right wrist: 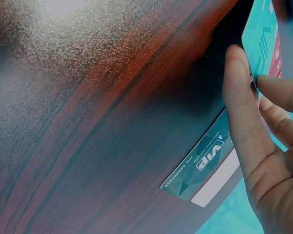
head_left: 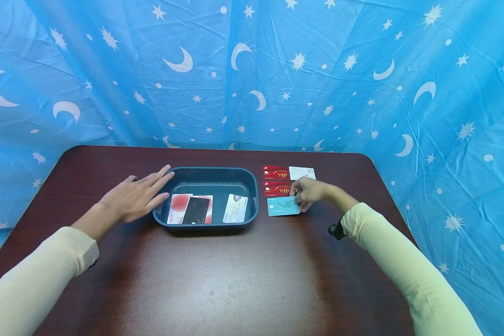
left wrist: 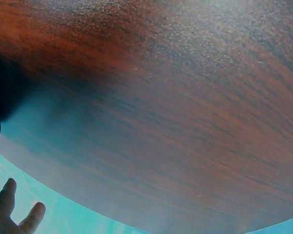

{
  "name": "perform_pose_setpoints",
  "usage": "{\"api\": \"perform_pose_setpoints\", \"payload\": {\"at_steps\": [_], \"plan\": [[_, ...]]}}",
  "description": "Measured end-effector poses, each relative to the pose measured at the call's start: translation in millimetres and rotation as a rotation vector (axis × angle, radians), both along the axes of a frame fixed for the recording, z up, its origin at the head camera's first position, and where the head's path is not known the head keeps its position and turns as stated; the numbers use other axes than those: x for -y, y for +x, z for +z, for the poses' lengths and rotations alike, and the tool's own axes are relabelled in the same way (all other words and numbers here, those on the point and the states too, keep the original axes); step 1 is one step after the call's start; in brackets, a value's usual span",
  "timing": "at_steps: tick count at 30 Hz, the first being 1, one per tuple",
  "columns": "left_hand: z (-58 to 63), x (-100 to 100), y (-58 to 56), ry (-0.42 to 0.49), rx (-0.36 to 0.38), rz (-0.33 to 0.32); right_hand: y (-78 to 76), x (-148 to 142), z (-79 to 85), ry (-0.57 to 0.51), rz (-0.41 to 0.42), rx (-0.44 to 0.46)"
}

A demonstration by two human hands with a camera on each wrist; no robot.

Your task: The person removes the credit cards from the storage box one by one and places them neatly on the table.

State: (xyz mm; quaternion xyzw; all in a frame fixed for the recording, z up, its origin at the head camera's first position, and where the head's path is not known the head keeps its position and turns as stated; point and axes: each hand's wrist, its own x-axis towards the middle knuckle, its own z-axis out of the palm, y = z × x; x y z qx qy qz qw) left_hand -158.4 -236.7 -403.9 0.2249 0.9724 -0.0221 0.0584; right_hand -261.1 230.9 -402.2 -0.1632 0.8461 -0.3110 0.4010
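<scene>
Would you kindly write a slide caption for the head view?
Right hand pinches a blue card beside a tray of cards, left hand at the tray's edge.

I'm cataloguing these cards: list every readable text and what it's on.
"VIP": upper red card
"VIP": lower red card
"VIP", partly covered: light blue card
"VIP": black card in the tray
"VIP" and "NO": green card, digits too blurred
Too small or blurred: tray's white card, circle-patterned card, white card beside the red ones, other fine print
</scene>
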Motion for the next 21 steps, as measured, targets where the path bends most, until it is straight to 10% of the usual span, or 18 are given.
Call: {"api": "perform_pose_setpoints", "payload": {"at_steps": [21], "plan": [[-0.9, 1.0, 0.2, -0.001, 0.001, 0.001, 0.8, 1.0, -0.6, -0.009, 0.024, -0.007]]}}
